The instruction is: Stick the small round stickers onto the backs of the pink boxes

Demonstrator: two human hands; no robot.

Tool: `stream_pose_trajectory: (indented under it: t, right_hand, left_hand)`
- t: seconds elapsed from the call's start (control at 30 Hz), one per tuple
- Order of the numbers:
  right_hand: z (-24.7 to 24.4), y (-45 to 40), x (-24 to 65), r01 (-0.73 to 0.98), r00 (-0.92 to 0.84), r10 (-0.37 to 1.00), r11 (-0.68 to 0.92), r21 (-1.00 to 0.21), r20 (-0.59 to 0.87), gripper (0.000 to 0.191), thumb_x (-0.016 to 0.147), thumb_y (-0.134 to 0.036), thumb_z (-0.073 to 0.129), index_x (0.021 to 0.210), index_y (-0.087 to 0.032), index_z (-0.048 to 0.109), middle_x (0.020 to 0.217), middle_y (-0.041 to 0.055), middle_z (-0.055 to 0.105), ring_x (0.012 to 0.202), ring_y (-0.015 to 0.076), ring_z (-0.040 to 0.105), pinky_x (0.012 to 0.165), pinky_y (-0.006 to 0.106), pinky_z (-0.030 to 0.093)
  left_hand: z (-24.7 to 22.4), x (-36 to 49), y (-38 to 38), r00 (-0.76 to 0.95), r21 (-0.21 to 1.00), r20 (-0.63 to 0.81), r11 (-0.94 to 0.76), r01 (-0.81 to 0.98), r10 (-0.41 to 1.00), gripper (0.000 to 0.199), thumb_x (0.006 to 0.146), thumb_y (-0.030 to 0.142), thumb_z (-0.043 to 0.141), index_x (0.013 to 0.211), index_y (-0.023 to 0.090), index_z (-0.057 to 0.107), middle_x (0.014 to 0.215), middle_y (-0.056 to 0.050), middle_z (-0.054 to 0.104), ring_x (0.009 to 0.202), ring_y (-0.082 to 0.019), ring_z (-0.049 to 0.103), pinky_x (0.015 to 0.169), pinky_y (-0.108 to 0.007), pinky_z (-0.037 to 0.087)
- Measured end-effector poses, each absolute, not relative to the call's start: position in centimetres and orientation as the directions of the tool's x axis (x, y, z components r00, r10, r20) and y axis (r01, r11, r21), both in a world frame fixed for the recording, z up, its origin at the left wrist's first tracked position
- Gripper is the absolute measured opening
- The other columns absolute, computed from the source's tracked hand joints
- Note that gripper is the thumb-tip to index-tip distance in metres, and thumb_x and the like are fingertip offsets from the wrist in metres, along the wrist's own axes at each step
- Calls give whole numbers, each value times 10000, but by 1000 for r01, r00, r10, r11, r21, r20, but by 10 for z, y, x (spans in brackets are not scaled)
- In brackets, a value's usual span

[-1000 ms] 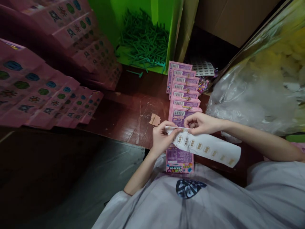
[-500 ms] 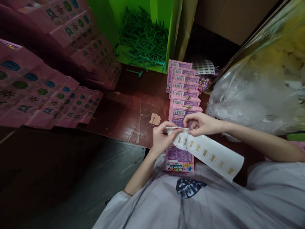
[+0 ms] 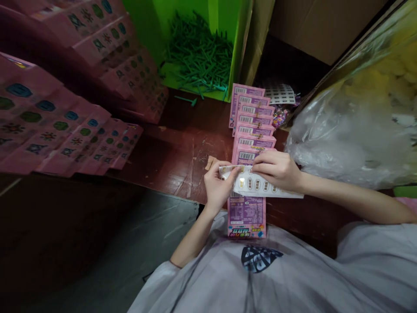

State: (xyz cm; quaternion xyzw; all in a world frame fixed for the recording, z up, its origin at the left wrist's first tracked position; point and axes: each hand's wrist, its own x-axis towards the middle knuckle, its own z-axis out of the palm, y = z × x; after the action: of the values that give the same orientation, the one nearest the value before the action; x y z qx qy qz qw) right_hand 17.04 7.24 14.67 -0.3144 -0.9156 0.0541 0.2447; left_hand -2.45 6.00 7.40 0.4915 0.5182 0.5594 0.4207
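Had a front pink box [image 3: 246,214] lying just below both hands, near the shirt [image 3: 215,278]. Pinched the left end of a sticker sheet [image 3: 252,192] between thumb and fingers of the left hand [image 3: 216,187], almost closed, with that forearm angled upward. Curled the right hand [image 3: 279,169] over the sheet's upper edge, with the forearm nearly level; could not tell whether pinching a sticker. Seemed to be working one sticker loose, calling for a firm left hold and a light right fingertip pull. Kept a row of pink boxes [image 3: 254,118] overlapping just beyond the hands, and green sticks [image 3: 202,54] farther off, in a green bin [image 3: 148,24].
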Motion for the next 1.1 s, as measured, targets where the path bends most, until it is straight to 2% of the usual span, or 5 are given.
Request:
stream_pose_trajectory:
  t: [0.3,0.4,0.53,0.67,1.1]
  right_hand:
    - [151,92,151,490,-775,545,838,-240,320,202,993,-229,499,889,-197,669,900,39,718,866,184,612,1023,474,377]
    - [158,93,145,441,-759,554,824,-356,342,183,981,-208,524,862,-192,662,857,23,717,825,164,651,1051,482,381]
    - [185,136,155,494,-524,748,656,-571,407,111,896,-188,626,797,-205,674,814,9,714,793,166,673,931,422,510]
    - [192,242,195,666,-249,892,440,-602,376,102,781,-198,755,734,-182,666,771,52,672,772,205,652,816,422,559]
    - [128,356,243,750,-278,936,352,-559,217,240,661,-274,862,706,-144,666,618,14,599,584,132,561,711,399,572]
  left_hand:
    - [70,-38,68,-209,996,84,-80,27,974,216,713,333,782,731,172,639,689,6,663,615,-112,597,587,-218,481]
    - [68,-40,70,-220,998,68,-70,0,973,237,695,339,795,721,173,628,679,10,650,601,-112,592,560,-213,474]
    - [66,-43,72,-225,998,59,-64,-14,973,243,691,342,799,705,173,625,673,4,650,602,-120,599,551,-218,480]
    - [65,-47,72,-213,998,64,-68,-10,975,239,692,336,794,695,170,622,682,1,652,612,-116,598,560,-213,481]
    - [50,-68,69,-245,1000,15,-10,24,969,261,714,376,796,752,167,644,675,1,695,564,-111,614,520,-190,473]
